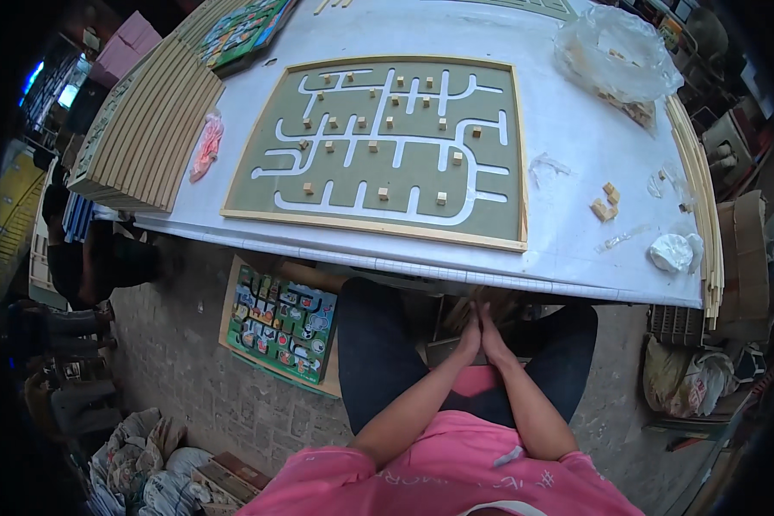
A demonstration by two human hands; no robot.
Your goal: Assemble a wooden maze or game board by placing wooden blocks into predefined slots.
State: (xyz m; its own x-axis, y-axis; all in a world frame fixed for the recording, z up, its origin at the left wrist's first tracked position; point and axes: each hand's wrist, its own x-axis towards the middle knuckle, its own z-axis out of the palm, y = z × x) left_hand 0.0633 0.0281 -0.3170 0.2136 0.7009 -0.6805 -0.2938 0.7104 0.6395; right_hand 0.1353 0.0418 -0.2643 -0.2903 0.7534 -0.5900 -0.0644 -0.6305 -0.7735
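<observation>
White worktable (568,163), grey paved floor (189,370)

The board (387,146) looked matt green with a pale raw-wood frame and small bare wooden blocks (378,146) – the table (576,172) was smooth white. The bag (615,52) was clear, crinkled plastic – the floor (189,370) rough stone.

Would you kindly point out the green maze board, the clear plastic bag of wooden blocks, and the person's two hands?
green maze board (490,193): head view, bare green face at right.
clear plastic bag (615,52): head view, its crumpled middle.
left hand (470,331): head view, back of hand.
right hand (493,334): head view, back of hand.
</observation>
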